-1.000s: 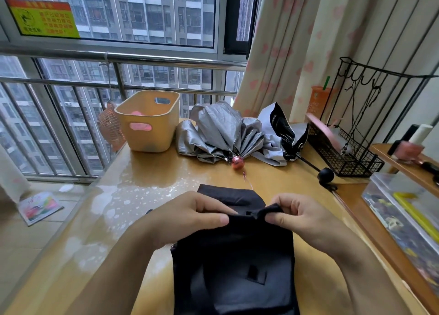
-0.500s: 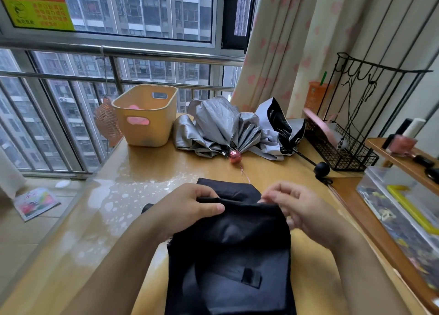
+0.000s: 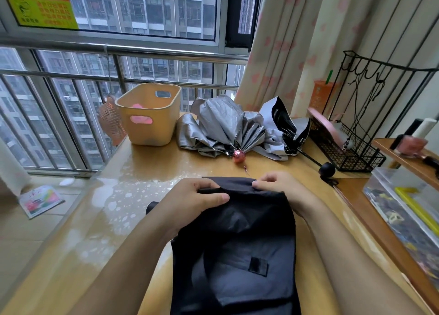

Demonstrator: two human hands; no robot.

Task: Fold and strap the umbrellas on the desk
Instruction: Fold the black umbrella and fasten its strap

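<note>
Nearest the viewer, a black fabric folding umbrella (image 3: 237, 255) lies collapsed on the glossy yellow-wood desk (image 3: 83, 243), its canopy spread in flat, loose panels running from the near edge toward the middle. A small black rectangular fastening tab (image 3: 258, 264) sits on the cloth at its near middle. At the far edge of this canopy both hands work the fabric. The left hand (image 3: 190, 200) pinches a fold, thumb lying flat along the top and the fingers curled over the far side. The right hand (image 3: 280, 189), just right of it, has its fingers bent together and clamped on the same far edge. The two hands are near each other but not touching.

Beyond them a shiny pink ball ornament (image 3: 238, 156) rests on the desk at the tip of a crumpled silver-and-black umbrella (image 3: 225, 127), which lies unfolded across the far middle. Its thin black shaft runs right and nearer, ending in a round black knob handle (image 3: 327, 170).

Far left stands a pale yellow plastic basket (image 3: 149, 120) with oval handle holes, just beside the silver canopy; a small pink wire-guard fan (image 3: 109, 117) is at its left. Far right is a black wire rack (image 3: 351, 153), and nearer on the right a clear plastic box (image 3: 403, 208). Behind the rack stands an orange cup with a green straw (image 3: 319, 96), against a cream curtain with pink hearts (image 3: 285, 41).
</note>
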